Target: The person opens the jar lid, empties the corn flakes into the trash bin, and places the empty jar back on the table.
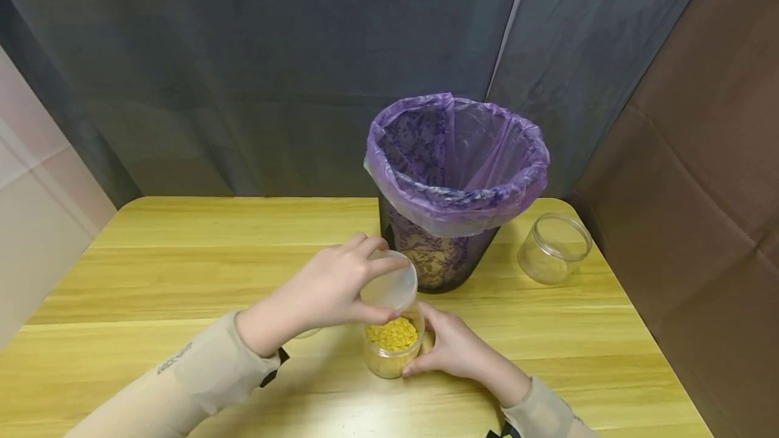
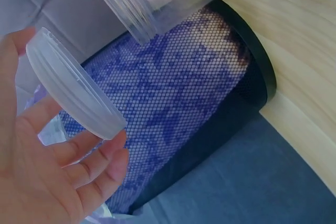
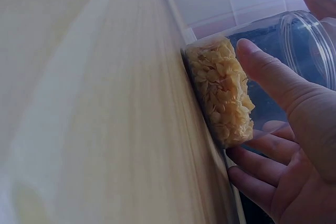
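Note:
My left hand (image 1: pixel 331 282) pinches a translucent white screw lid (image 1: pixel 394 282) between thumb and fingers, tilted above the mouth of a clear plastic jar (image 1: pixel 382 363). A gap shows between lid and jar rim in the left wrist view. Yellow flakes (image 3: pixel 220 93) fill the lower part of the jar, which stands upright on the table. Around the jar's right side curls my right hand (image 1: pixel 455 347), thumb at the front and fingers behind, as the right wrist view shows.
Behind the jar stands a black mesh waste bin (image 1: pixel 420 255) lined with a purple bag (image 1: pixel 453 211). A second clear jar (image 1: pixel 548 265), without a lid, is near the table's right edge. Part of a clear round rim (image 1: pixel 309 333) shows beside my left forearm. Dark curtain (image 1: pixel 243 73) hangs behind.

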Demonstrator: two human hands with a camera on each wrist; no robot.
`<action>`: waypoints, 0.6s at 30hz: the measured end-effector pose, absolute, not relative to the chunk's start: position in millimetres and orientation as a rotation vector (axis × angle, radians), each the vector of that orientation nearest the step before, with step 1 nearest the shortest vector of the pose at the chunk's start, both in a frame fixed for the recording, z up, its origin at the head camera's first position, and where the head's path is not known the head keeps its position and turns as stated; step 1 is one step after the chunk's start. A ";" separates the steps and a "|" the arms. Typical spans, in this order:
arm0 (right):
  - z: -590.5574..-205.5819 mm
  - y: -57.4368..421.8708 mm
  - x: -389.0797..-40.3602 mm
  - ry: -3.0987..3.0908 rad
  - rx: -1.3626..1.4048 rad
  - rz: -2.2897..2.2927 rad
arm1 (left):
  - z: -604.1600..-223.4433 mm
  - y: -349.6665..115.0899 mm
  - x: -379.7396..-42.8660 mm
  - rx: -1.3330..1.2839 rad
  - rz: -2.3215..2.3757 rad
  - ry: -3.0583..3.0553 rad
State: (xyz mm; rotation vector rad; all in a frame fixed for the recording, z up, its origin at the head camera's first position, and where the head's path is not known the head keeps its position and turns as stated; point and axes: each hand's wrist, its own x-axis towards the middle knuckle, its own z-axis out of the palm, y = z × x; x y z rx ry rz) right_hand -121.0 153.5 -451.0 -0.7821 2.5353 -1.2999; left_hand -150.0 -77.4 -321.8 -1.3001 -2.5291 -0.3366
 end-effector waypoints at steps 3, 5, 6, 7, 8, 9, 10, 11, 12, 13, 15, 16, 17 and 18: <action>-450.8 153.2 -120.8 2.542 -0.774 -1.291 | -320.4 -81.2 -150.7 -1.287 -0.333 -2.549; -451.1 153.0 -120.5 2.548 -0.774 -1.286 | -320.2 -83.8 -151.3 -1.276 -0.339 -2.557; -451.3 152.9 -120.6 2.550 -0.776 -1.284 | -320.1 -85.1 -151.7 -1.270 -0.344 -2.559; -451.4 152.9 -120.6 2.552 -0.777 -1.284 | -320.3 -86.4 -152.3 -1.263 -0.347 -2.558; -451.4 152.9 -120.7 2.552 -0.778 -1.286 | -320.2 -87.7 -153.0 -1.257 -0.353 -2.561; -451.5 152.9 -120.7 2.550 -0.779 -1.290 | -320.3 -88.9 -153.8 -1.252 -0.356 -2.560; -451.4 152.9 -120.7 2.546 -0.778 -1.295 | -320.5 -90.2 -154.6 -1.245 -0.359 -2.561; -451.3 152.9 -120.8 2.542 -0.777 -1.301 | -320.6 -91.6 -155.4 -1.240 -0.362 -2.566; -451.5 152.9 -121.0 2.538 -0.776 -1.307 | -320.8 -93.0 -156.3 -1.233 -0.363 -2.574; -451.6 152.9 -121.1 2.537 -0.777 -1.310 | -320.9 -94.4 -157.2 -1.225 -0.362 -2.584; -452.1 152.7 -121.3 2.534 -0.780 -1.315 | -321.4 -97.3 -158.9 -1.208 -0.360 -2.608; -452.3 152.7 -121.3 2.536 -0.780 -1.314 | -321.5 -98.7 -159.8 -1.201 -0.360 -2.621; -452.6 152.7 -121.3 2.536 -0.779 -1.315 | -321.7 -100.0 -160.8 -1.195 -0.363 -2.631; -452.8 152.6 -121.4 2.536 -0.779 -1.314 | -321.9 -101.3 -161.8 -1.191 -0.366 -2.641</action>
